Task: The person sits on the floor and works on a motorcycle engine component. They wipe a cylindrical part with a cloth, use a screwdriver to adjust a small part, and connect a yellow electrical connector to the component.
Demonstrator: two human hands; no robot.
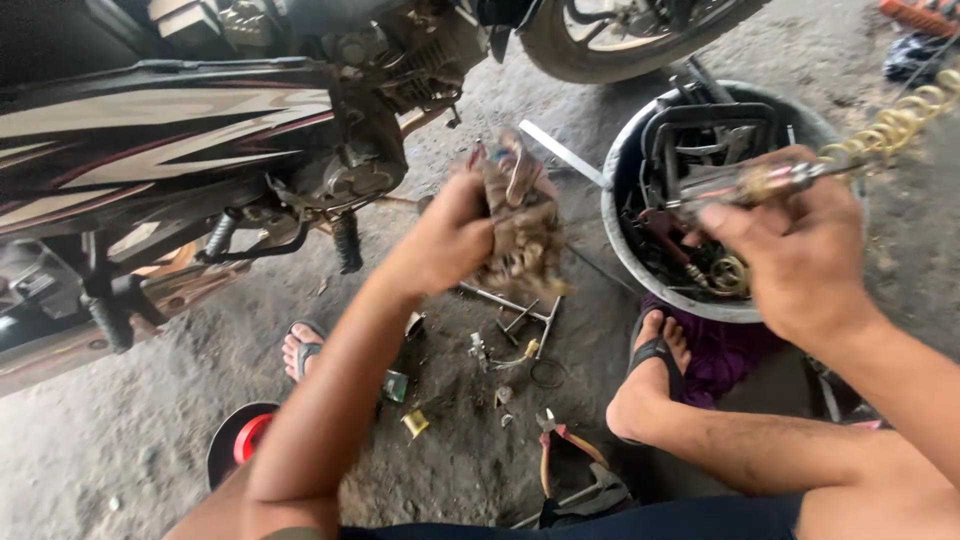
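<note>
Left hand (pixel 450 240) clutches dirty rag (pixel 520 235); right hand (pixel 800 255) grips air-hose nozzle (pixel 755 183).

A single camera, worn on the person's head, looks steeply down and a little forward over the seated person's own knees and sandalled feet to the concrete floor (pixel 130 440), close enough that both forearms fill the near half of the view. The left hand (pixel 450 240) and right hand (pixel 800 250) sit raised at mid-frame, very near the lens. At the far left the side of a motorcycle (pixel 170 140) crosses the top of the view, its wheel at the far edge, with a metal tub of tools (pixel 620 210) at the right.
</note>
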